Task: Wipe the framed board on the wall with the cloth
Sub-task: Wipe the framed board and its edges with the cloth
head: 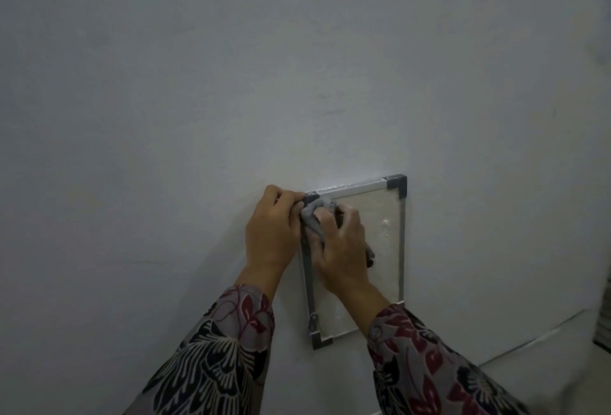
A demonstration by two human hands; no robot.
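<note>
A small framed board (383,216) with a pale surface, a silver rim and dark grey corner caps hangs on the wall. My left hand (272,233) grips its top left corner and left edge. My right hand (340,242) presses a crumpled grey cloth (312,213) against the board's upper left area. The hand covers much of the cloth and the board's left half. Both arms wear patterned floral sleeves.
The plain grey-white wall (231,84) fills most of the view. A floor line or skirting edge (535,338) runs diagonally at the lower right. Something dark and blurred sits at the far right edge (603,328).
</note>
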